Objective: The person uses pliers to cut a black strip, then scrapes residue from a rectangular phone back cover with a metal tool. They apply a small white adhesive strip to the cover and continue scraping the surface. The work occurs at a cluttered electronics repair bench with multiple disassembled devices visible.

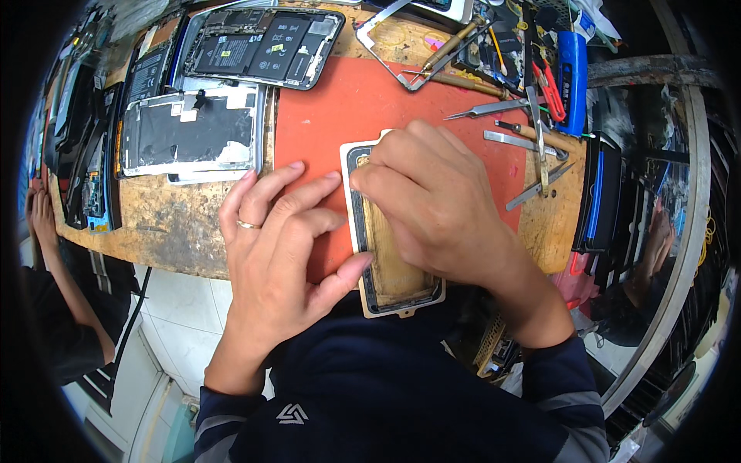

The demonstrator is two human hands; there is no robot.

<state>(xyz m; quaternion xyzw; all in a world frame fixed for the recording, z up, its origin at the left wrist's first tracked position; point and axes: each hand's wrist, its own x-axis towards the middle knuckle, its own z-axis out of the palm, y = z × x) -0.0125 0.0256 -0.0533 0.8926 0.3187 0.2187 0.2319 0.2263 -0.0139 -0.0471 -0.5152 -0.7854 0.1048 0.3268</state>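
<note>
A flat phone-shaped piece (397,262) lies on a red mat (312,116) at the bench's near edge. It has a pale outer frame, a black inner border and a stained, yellowish-brown middle. My left hand (282,239) is open, its fingers spread on the left; its thumb and a fingertip rest against the pale frame. Over the upper part of the piece, my right hand (440,193) is closed, knuckles up. Its fingertips press down near the top, and whatever they may hold is hidden under the hand.
Opened devices with black batteries (262,50) and a silver-edged panel (189,131) lie at left. Right of the mat are tweezers (486,109), red cutters (549,91) and a blue tool (571,85). A thin empty frame (378,50) lies behind. Another person's arm (65,270) shows far left.
</note>
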